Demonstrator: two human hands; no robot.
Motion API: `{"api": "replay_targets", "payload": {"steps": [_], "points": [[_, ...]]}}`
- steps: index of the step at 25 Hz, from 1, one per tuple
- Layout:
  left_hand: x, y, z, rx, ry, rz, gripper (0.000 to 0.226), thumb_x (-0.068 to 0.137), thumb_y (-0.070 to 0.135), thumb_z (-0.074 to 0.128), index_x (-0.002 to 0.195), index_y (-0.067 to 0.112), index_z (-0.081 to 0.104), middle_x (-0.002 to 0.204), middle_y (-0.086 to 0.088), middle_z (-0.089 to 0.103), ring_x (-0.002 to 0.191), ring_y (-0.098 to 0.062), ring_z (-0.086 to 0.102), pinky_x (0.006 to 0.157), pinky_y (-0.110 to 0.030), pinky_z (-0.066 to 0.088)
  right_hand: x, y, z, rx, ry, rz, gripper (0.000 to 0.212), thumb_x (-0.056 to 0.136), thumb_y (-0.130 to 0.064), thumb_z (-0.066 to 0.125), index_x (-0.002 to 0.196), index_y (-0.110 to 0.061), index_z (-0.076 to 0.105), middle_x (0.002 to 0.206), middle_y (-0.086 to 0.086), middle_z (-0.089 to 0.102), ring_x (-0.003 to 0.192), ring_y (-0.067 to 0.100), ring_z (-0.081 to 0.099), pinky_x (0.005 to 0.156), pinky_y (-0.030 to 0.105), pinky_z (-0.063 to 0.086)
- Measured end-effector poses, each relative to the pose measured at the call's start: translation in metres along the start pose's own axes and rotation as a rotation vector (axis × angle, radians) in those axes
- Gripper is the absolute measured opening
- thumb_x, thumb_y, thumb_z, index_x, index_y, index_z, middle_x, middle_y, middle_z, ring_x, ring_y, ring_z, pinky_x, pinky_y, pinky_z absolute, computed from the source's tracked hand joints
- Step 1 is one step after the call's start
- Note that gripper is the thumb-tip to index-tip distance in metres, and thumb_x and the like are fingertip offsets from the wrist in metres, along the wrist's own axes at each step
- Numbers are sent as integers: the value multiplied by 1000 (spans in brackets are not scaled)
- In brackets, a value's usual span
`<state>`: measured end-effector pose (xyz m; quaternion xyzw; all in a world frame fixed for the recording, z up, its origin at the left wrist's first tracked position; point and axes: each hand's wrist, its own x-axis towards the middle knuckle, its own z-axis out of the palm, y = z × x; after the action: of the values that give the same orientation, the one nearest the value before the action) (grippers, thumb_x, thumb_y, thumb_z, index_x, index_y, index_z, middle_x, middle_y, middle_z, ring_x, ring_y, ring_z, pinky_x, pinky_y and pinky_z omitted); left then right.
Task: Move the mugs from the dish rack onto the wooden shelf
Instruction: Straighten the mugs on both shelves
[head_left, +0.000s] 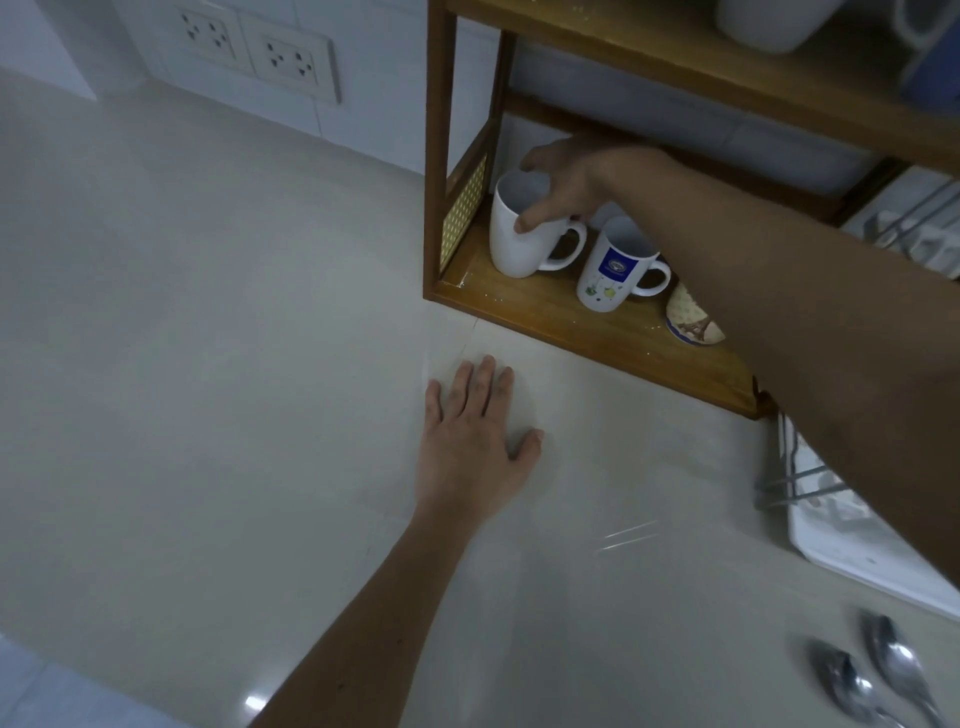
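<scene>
Head view, right grip (558, 179) pinching white mug (519, 234), left hand (470, 441) spread, perhaps three mugs on wooden shelf (571, 327)

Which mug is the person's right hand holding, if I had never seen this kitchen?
Find the wooden shelf on the counter. On its bottom board, at the left end, stands a plain white mug under the right hand. Its neighbour, the mug with a blue emblem, is printed.
</scene>
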<state>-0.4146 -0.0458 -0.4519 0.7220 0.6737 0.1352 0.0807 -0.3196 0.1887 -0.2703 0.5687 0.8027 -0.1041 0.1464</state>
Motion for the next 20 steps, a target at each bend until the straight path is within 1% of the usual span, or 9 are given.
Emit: {"api": "replay_targets", "payload": {"steps": [2,4,6,8,10,12,15,17,20], "points": [[1,0,1,7,2,0,76,87,63,18,151,23,12,160,-1,10,147,-19,1,118,-46,0,2,3,3,20,7,-8,92,73,-60,68,147,-29,24,149,9,36,73,14,56,58,26,45],[1,0,2,11,5,-3,76,87,63,19,150,23,13,160,0,11,146,-19,2,118,-45,-1,4,5,5,41,26,-3,92,72,-62,67,147,-30,25,149,9,36,74,14,59,64,28,47],[0,-1,3,17,4,-6,75,87,63,18,150,23,12,160,0,11,146,-19,1,117,-45,-2,3,4,6,-5,17,17,93,72,-66,63,147,-32,22,149,9,36,93,22,61,77,33,49],[0,-1,3,21,-6,-2,75,87,64,17,150,23,10,160,0,10,146,-18,0,117,-45,-3,-1,3,9,-66,-6,45,94,74,-67,60,149,-33,15,152,11,31,122,32,48,95,41,44],[1,-1,2,24,-15,0,76,87,64,16,151,23,9,160,0,8,146,-19,-2,117,-45,-3,-17,-3,20,6,27,45,93,79,-62,60,151,-32,9,156,14,20,135,37,32,104,46,36],[0,-2,1,30,-37,3,76,87,64,14,151,23,7,160,1,6,146,-19,-2,117,-45,-3,-50,-11,44,221,246,9,82,85,-50,60,150,-28,15,157,13,18,139,34,26,108,45,32],[0,-2,-2,34,-73,11,78,86,66,11,151,23,3,160,0,4,146,-20,-3,117,-47,-3,-120,-28,97,437,632,-122,54,89,-25,59,140,-18,43,149,7,39,136,24,36,105,40,38],[2,-3,-5,55,-116,29,78,87,66,10,151,22,3,160,-1,2,146,-21,-4,118,-48,-2,-168,-29,134,414,716,-143,47,87,-16,60,133,-11,53,142,10,49,134,25,40,106,40,36],[-4,3,-12,75,-163,11,74,93,59,19,152,16,7,160,-6,4,146,-26,1,117,-49,2,-239,-21,192,427,706,65,46,86,-10,61,130,-2,54,141,15,49,136,32,38,110,50,33]]}}
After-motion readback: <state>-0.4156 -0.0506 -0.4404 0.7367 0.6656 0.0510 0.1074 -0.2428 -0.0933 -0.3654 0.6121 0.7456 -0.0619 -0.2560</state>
